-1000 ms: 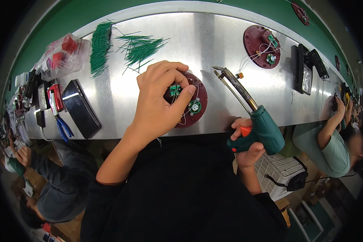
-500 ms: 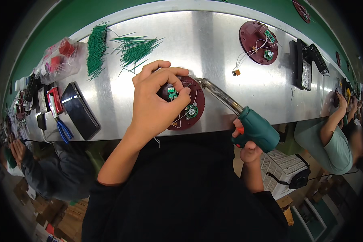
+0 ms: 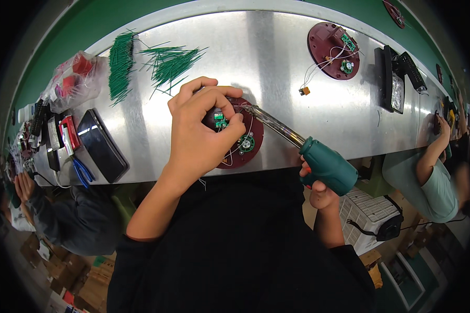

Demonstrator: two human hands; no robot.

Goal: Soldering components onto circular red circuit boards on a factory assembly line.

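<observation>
My right hand [image 3: 322,192] grips a green soldering gun [image 3: 329,166] with a finger at its red trigger. The gun's long metal barrel points up and left, and its tip sits over the upper right of a dark red round base [image 3: 255,148]. Above that base my left hand [image 3: 198,122] arches, thumb and index finger pinched together; what lies between them is too small to make out. Under the fingers show a small green circuit board [image 3: 220,121], a round green part with a metallic centre [image 3: 246,143] and thin white wires.
A second dark red base [image 3: 326,65] with wires lies at the back right, near black trays [image 3: 389,81]. Green wire bundles [image 3: 121,68], a plastic bag [image 3: 75,86], a phone [image 3: 103,146] and blue-handled pliers [image 3: 82,171] lie on the left. Other people work at both sides.
The soldering gun has moved left and slightly down, bringing its tip from the base's edge to over the base. My left hand keeps its pinch.
</observation>
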